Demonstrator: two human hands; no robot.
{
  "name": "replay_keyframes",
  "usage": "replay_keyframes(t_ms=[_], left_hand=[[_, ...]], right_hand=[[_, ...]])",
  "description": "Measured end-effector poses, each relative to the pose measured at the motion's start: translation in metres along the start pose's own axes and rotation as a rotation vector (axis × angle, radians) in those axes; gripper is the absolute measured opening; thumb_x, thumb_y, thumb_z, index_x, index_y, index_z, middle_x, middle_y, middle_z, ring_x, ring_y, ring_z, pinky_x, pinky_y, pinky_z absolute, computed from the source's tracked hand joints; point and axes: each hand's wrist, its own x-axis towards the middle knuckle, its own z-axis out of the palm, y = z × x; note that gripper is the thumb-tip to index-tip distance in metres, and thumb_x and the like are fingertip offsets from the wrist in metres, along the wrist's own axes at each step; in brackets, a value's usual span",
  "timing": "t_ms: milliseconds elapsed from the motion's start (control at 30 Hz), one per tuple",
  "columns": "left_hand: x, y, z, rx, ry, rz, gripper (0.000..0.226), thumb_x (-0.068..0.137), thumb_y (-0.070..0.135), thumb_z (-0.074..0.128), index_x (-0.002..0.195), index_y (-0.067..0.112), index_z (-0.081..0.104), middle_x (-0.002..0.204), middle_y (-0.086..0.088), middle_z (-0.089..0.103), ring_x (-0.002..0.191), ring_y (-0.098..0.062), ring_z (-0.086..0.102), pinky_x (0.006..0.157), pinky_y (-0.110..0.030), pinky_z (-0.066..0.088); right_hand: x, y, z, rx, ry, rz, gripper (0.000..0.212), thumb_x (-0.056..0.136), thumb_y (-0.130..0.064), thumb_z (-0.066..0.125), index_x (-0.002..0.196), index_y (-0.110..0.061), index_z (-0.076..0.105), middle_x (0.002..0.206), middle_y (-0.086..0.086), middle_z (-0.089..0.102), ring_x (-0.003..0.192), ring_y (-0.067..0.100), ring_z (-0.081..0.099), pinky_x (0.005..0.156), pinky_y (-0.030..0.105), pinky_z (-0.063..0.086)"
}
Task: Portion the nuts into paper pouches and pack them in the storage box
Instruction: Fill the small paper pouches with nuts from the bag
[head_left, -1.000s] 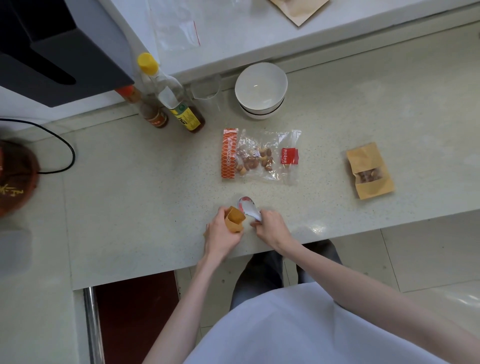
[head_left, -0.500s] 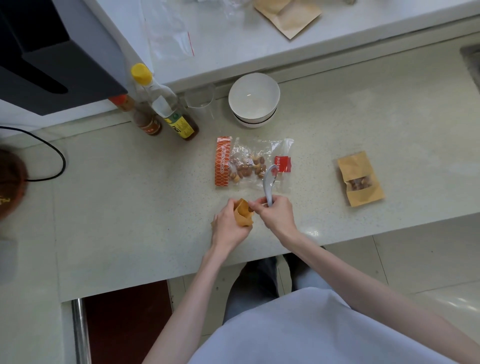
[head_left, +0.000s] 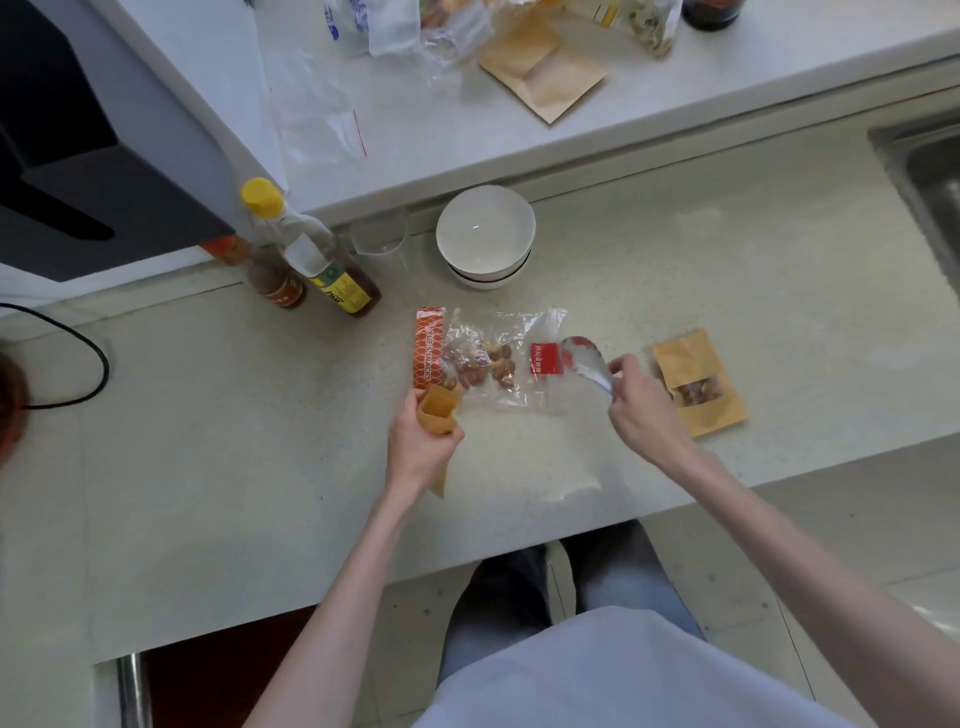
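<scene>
My left hand (head_left: 422, 447) grips an open brown paper pouch (head_left: 439, 413), held upright with its mouth up, just below the left end of a clear nut bag (head_left: 491, 358) with an orange strip and several nuts inside. My right hand (head_left: 647, 413) holds a white spoon (head_left: 584, 358) by its handle; the spoon's bowl lies at the right, open end of the nut bag beside its red label. A filled brown pouch (head_left: 701, 402) with a window showing nuts lies flat on the counter right of my right hand.
White stacked bowls (head_left: 485, 234), a clear cup (head_left: 378, 236) and two sauce bottles (head_left: 317, 254) stand behind the bag. The raised ledge holds an empty brown pouch (head_left: 543, 78) and plastic bags. A sink edge (head_left: 924, 171) lies far right, a black cable (head_left: 78, 358) left.
My right hand has carried the spoon away from the pouch, out to the right end of the nut bag. My left hand keeps the pouch. The camera has tilted up, showing more ledge.
</scene>
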Motion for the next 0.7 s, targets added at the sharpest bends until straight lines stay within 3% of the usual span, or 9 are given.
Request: replay_keyframes(t_ms=[133,200,367,500,567,700], left_hand=[[0.035,0.010,-0.018,0.109,0.112,-0.064,0.043,0.075,0.023,0.079,0.109,0.013,0.054,0.105,0.000,0.054,0.091,-0.014,0.053,0.077,-0.030,0.047],[0.051,0.018,-0.022,0.109,0.138,-0.100,0.041,0.075,0.025,0.076,0.109,0.014,0.054,0.107,-0.002,0.055,0.094,-0.017,0.053,0.081,-0.035,0.046],[0.075,0.033,-0.015,0.064,0.112,-0.183,0.046,0.075,0.031,0.074,0.114,0.016,0.054,0.107,-0.002,0.056,0.095,-0.019,0.054,0.073,-0.032,0.041],[0.082,0.034,-0.008,-0.020,0.084,-0.243,0.043,0.074,0.029,0.073,0.111,0.022,0.053,0.099,0.001,0.059,0.075,-0.004,0.049,0.057,-0.022,0.033],[0.083,0.032,-0.006,-0.055,0.071,-0.265,0.046,0.073,0.028,0.074,0.113,0.022,0.054,0.098,0.002,0.060,0.075,-0.003,0.049,0.057,-0.021,0.032],[0.082,0.027,-0.005,-0.100,0.042,-0.296,0.044,0.069,0.026,0.075,0.109,0.023,0.056,0.093,0.005,0.061,0.086,-0.012,0.057,0.068,-0.027,0.043]], right_hand=[[0.033,0.018,-0.027,-0.230,0.118,0.106,0.018,0.080,0.002,0.046,0.096,-0.003,0.054,0.081,0.018,0.059,0.068,0.032,0.053,0.053,0.033,0.035],[0.045,0.017,-0.032,-0.326,0.128,0.085,0.017,0.079,0.000,0.047,0.091,-0.002,0.059,0.075,0.017,0.059,0.064,0.029,0.047,0.053,0.033,0.034],[0.067,-0.001,-0.023,-0.345,0.009,0.086,0.018,0.073,0.006,0.047,0.081,0.006,0.063,0.074,0.023,0.063,0.066,0.035,0.058,0.052,0.032,0.037],[0.077,-0.010,-0.008,-0.304,-0.040,0.051,0.021,0.070,0.007,0.047,0.078,0.007,0.065,0.071,0.021,0.063,0.066,0.035,0.058,0.054,0.035,0.044],[0.080,-0.015,-0.003,-0.253,-0.065,0.017,0.024,0.072,0.006,0.047,0.082,0.005,0.068,0.076,0.020,0.067,0.072,0.036,0.062,0.061,0.041,0.053],[0.082,-0.030,0.002,-0.150,-0.065,-0.072,0.021,0.077,0.002,0.050,0.084,0.009,0.069,0.082,0.028,0.068,0.080,0.040,0.063,0.065,0.047,0.055]])
